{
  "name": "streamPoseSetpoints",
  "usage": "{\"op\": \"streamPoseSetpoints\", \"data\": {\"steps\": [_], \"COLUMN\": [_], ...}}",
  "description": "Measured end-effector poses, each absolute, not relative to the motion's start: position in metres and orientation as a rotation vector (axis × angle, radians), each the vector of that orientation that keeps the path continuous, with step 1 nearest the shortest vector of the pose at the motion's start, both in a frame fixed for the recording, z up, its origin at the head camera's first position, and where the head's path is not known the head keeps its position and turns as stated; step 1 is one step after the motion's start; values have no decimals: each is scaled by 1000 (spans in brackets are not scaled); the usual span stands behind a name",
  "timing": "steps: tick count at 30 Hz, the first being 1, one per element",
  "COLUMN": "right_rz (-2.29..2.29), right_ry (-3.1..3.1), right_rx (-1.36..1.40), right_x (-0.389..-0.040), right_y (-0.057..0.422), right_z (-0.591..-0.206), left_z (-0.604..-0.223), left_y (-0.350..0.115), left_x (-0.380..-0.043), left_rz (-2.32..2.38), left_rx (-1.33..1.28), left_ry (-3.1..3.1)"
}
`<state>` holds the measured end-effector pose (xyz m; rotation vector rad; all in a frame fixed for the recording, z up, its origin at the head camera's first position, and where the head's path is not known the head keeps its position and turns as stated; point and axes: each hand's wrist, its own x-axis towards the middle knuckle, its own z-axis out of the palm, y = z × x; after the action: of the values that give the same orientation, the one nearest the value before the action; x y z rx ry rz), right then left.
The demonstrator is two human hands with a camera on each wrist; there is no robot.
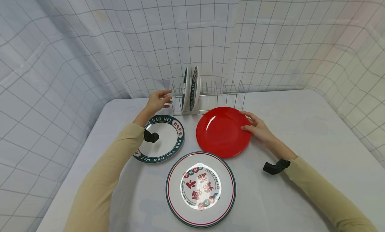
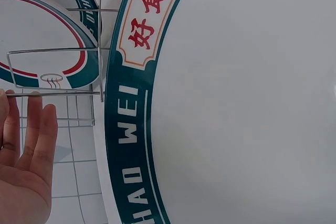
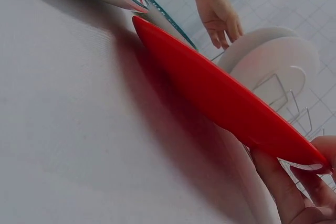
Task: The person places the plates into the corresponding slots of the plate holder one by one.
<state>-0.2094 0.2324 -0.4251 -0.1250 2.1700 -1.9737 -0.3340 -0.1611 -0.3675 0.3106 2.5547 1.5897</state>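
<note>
My right hand [image 1: 260, 130] grips the right edge of a plain red plate [image 1: 222, 132]. In the right wrist view this red plate [image 3: 210, 87] is tilted and raised off the cloth, casting a shadow, with fingers on both faces of its rim. At the left end of a wire dish rack [image 1: 222, 103], my left hand [image 1: 158, 101] has its fingertips at the end wires. The left wrist view has the left hand [image 2: 26, 166] with fairly straight fingers touching a rack wire [image 2: 58, 94]. Two plates [image 1: 195, 88] stand upright in the rack's left slots.
A green-rimmed white plate [image 1: 162, 140] lies under my left forearm. Nearer me lies a larger white plate [image 1: 192, 188] with a red floral print. White checked curtains [image 1: 210, 35] hang behind and beside the cloth-covered table [image 1: 288, 118]. Black wrist mounts [image 1: 275, 166] are on both arms.
</note>
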Motion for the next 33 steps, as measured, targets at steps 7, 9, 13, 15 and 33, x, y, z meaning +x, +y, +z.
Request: {"op": "streamPoseSetpoints", "data": {"steps": [7,9,13,15,33], "right_rz": [-1972,-1966,-1955,-1942,-1879], "right_ry": [2196,2209,2233,2255,2433], "right_rx": [-83,-73,-56,-53,-48], "right_x": [-207,-206,-202,-201,-196], "right_y": [236,237,240,241,259], "right_z": [-421,-419,-413,-410,-384], "left_z": [-368,-367,-367,-368,-370], "left_y": [-161,-160,-160,-161,-162], "left_x": [-334,-334,-334,-335,-337], "left_rz": [1592,1593,1592,1592,1598], "left_rx": [306,305,310,310,330], "left_ry": [2550,2548,2544,2542,2542]}}
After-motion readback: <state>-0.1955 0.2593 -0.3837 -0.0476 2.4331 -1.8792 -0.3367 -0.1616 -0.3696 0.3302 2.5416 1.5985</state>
